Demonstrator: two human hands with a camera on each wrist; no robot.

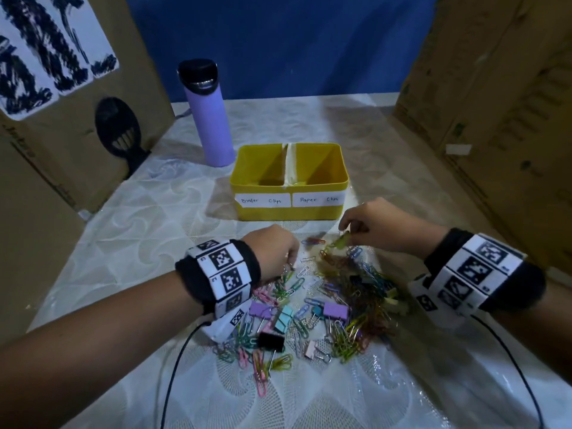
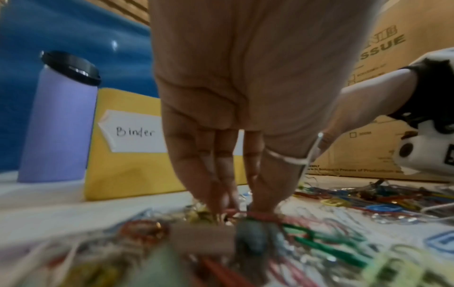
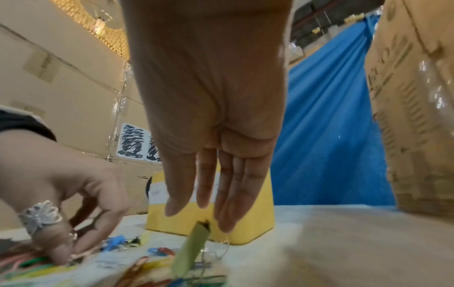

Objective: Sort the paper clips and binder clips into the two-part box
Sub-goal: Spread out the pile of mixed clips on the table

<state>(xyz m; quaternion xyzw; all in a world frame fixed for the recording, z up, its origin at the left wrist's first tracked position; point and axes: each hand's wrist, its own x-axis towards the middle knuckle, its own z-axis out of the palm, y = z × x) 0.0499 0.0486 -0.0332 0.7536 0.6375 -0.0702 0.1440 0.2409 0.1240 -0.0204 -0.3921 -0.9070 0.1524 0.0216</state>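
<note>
The yellow two-part box (image 1: 289,181) stands mid-table, labelled "Binder Clips" on the left and "Paper Clips" on the right; both halves look bare. In front of it lies a mixed pile of coloured paper clips (image 1: 349,292) with purple (image 1: 335,309), light blue (image 1: 283,317) and black (image 1: 271,341) binder clips. My left hand (image 1: 289,266) reaches down into the pile's left edge, its fingertips (image 2: 260,205) pinching a red paper clip (image 2: 258,215). My right hand (image 1: 345,233) hovers at the pile's far edge, just in front of the box. It pinches a green binder clip (image 3: 194,246) that dangles from its fingertips.
A purple bottle (image 1: 210,119) with a black lid stands left of and behind the box. Cardboard walls close in on the left (image 1: 62,168) and right (image 1: 495,103), with a blue sheet (image 1: 278,41) behind. Wrist-camera cables (image 1: 176,366) trail over the near table.
</note>
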